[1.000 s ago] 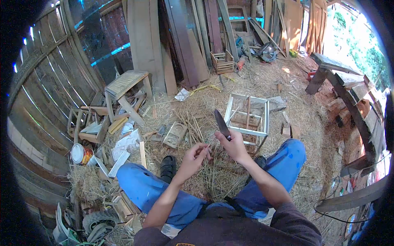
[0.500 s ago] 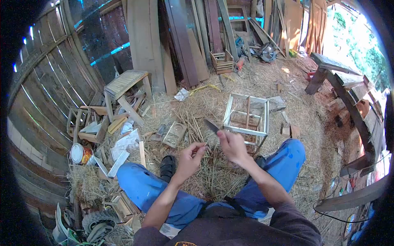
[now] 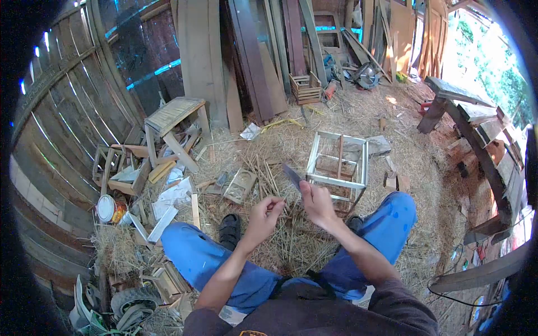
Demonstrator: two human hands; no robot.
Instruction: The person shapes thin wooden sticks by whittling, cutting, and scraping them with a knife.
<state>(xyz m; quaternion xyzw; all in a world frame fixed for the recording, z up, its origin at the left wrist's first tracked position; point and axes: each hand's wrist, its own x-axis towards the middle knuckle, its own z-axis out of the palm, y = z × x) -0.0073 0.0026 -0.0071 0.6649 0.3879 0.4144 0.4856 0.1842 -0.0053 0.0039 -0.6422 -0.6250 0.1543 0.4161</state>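
A knife (image 3: pixel 292 176) with a broad dark blade is held in my right hand (image 3: pixel 319 206), its tip pointing up and to the left. My left hand (image 3: pixel 264 219) is closed in a pinch a little to the left of it; what its fingertips hold is too small to name. The two hands are apart, between my knees. Below them, thin sticks and straw (image 3: pixel 297 241) lie on the ground between my feet. Just beyond my right hand stands a white-edged wooden frame (image 3: pixel 339 182).
A carved wooden block (image 3: pixel 241 186) lies ahead of my left foot. To the left are a small wooden stool (image 3: pixel 175 115), scrap wood and a paint can (image 3: pixel 105 208). Planks (image 3: pixel 202 61) lean at the back, near a slatted crate (image 3: pixel 306 88). A curved timber structure (image 3: pixel 482 148) stands right.
The knife and my right hand have shifted slightly right and down. My left hand has turned a little, its fingers more curled. The view has shifted slightly.
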